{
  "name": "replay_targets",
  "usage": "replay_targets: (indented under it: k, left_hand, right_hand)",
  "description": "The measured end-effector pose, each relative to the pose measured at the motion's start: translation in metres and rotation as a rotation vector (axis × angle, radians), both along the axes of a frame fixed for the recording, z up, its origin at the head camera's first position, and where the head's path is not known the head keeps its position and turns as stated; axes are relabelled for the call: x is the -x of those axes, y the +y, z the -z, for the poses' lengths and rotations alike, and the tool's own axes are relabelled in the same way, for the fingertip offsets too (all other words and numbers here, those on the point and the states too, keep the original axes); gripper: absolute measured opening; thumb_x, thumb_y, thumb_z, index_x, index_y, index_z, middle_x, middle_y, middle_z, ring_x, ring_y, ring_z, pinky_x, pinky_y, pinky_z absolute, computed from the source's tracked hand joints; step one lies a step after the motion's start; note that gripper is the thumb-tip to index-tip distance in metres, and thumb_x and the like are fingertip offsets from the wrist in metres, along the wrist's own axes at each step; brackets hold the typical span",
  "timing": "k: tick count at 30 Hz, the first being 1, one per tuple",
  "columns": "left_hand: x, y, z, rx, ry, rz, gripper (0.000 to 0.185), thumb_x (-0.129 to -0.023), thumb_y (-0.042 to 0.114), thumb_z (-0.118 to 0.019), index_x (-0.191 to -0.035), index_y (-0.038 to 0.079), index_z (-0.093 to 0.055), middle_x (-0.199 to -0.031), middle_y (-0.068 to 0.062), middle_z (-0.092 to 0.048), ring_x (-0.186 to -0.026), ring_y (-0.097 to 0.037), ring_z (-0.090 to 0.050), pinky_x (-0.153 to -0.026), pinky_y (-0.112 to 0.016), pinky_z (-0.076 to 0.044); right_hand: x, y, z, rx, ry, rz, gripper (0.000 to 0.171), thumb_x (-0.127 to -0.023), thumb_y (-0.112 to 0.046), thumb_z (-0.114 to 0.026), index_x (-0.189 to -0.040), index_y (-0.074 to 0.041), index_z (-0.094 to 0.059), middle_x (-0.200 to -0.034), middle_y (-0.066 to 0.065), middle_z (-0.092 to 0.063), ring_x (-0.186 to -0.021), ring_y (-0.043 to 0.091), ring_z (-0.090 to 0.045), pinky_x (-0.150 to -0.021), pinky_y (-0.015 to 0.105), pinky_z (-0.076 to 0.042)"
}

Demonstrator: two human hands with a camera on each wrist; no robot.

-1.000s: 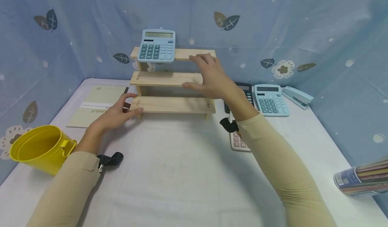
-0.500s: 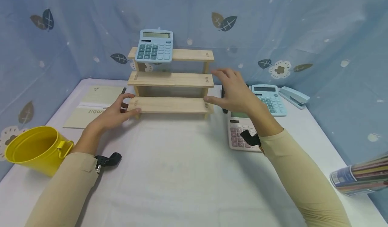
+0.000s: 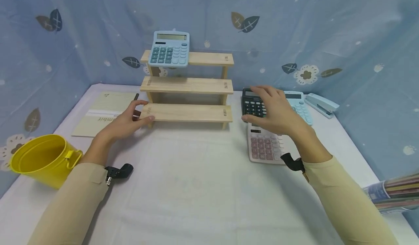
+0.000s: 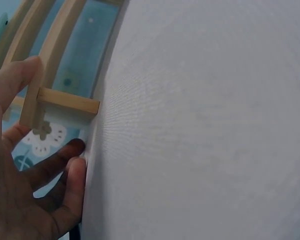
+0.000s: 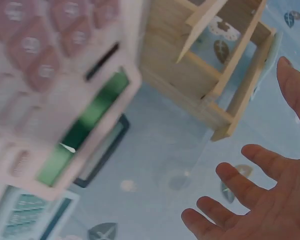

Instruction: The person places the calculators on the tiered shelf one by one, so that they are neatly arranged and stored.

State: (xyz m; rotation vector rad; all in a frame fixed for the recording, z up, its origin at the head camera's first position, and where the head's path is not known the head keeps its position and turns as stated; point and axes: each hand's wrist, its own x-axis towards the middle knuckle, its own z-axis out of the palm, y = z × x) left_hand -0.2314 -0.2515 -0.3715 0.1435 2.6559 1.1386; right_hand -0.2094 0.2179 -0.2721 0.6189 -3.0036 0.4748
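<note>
- A blue curtain printed with leaves and flowers closes in a white tabletop on three sides.
- A three-step wooden shelf stands at the back of the tabletop; a light blue calculator leans on its top step, display up.
- The left hand rests against the left end of the lowest step, thumb on the board's front edge and fingers loosely curled beside it, steadying rather than gripping.
- The right hand hovers with fingers spread and apart over a black calculator, holding nothing; whether the fingertips touch it I cannot tell.
- The black calculator lies flat just right of the shelf, its long axis running away from the person, display at the far end.
- A pink calculator lies just in front of it, and another light blue one sits beside it on the right.
- Judging from this, the step in hand is the reach for the black calculator; the next move calls for closing thumb and fingers across its short sides.
</note>
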Motion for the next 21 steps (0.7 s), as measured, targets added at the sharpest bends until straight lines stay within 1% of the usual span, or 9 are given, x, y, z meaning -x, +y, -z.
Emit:
replay_targets:
  k: [3, 6, 11, 13, 17, 21]
  left_hand:
    - [0.003, 0.002, 0.001, -0.023, -0.012, -0.003, 0.092, -0.094, 0.066, -0.062, -0.162, 0.032, -0.011, -0.148, -0.027, -0.042, -0.133, -0.042, -0.046, -0.096, -0.054, -0.044]
    - [0.003, 0.002, 0.002, -0.035, -0.029, -0.006, 0.092, -0.094, 0.065, -0.062, -0.162, 0.032, -0.010, -0.150, -0.028, -0.040, -0.133, -0.042, -0.046, -0.094, -0.053, -0.044]
    - [0.002, 0.001, -0.001, -0.005, -0.009, -0.005, 0.091, -0.095, 0.066, -0.061, -0.162, 0.032, -0.009, -0.149, -0.027, -0.041, -0.132, -0.042, -0.046, -0.095, -0.054, -0.044]
    - [0.002, 0.001, -0.003, 0.003, -0.003, -0.002, 0.091, -0.095, 0.067, -0.060, -0.162, 0.032, -0.009, -0.149, -0.027, -0.041, -0.132, -0.042, -0.046, -0.096, -0.055, -0.044]
    - [0.002, 0.002, -0.003, -0.001, -0.018, -0.004, 0.092, -0.095, 0.067, -0.061, -0.162, 0.032, -0.009, -0.149, -0.028, -0.041, -0.133, -0.042, -0.045, -0.096, -0.054, -0.044]
    - [0.002, 0.003, -0.002, -0.004, -0.024, -0.009, 0.093, -0.095, 0.065, -0.061, -0.163, 0.030, -0.008, -0.149, -0.028, -0.041, -0.132, -0.042, -0.046, -0.093, -0.051, -0.045]
  right_hand:
    - [-0.002, 0.010, 0.006, -0.006, -0.025, 0.033, 0.095, -0.091, -0.055, -0.073, -0.163, -0.015, -0.026, -0.164, 0.019, -0.026, -0.148, 0.052, -0.021, -0.111, 0.073, -0.025]
    - [-0.004, 0.018, 0.013, -0.021, -0.045, 0.050, 0.097, -0.091, -0.056, -0.073, -0.163, -0.014, -0.024, -0.164, 0.023, -0.024, -0.148, 0.055, -0.021, -0.111, 0.074, -0.024]
    - [-0.010, 0.028, 0.024, -0.019, -0.051, 0.059, 0.101, -0.091, -0.057, -0.073, -0.165, -0.015, -0.018, -0.164, 0.026, -0.023, -0.146, 0.057, -0.022, -0.109, 0.075, -0.025]
    - [-0.013, 0.031, 0.028, -0.014, -0.064, 0.065, 0.103, -0.091, -0.057, -0.072, -0.166, -0.013, -0.015, -0.165, 0.026, -0.020, -0.146, 0.058, -0.020, -0.109, 0.076, -0.024]
    - [-0.018, 0.036, 0.036, -0.006, -0.113, 0.082, 0.107, -0.091, -0.058, -0.071, -0.166, -0.012, -0.009, -0.167, 0.027, -0.014, -0.147, 0.059, -0.016, -0.109, 0.077, -0.024]
    - [-0.019, 0.041, 0.040, 0.000, -0.142, 0.104, 0.110, -0.091, -0.059, -0.072, -0.166, -0.012, -0.007, -0.166, 0.029, -0.012, -0.148, 0.058, -0.015, -0.108, 0.077, -0.026]
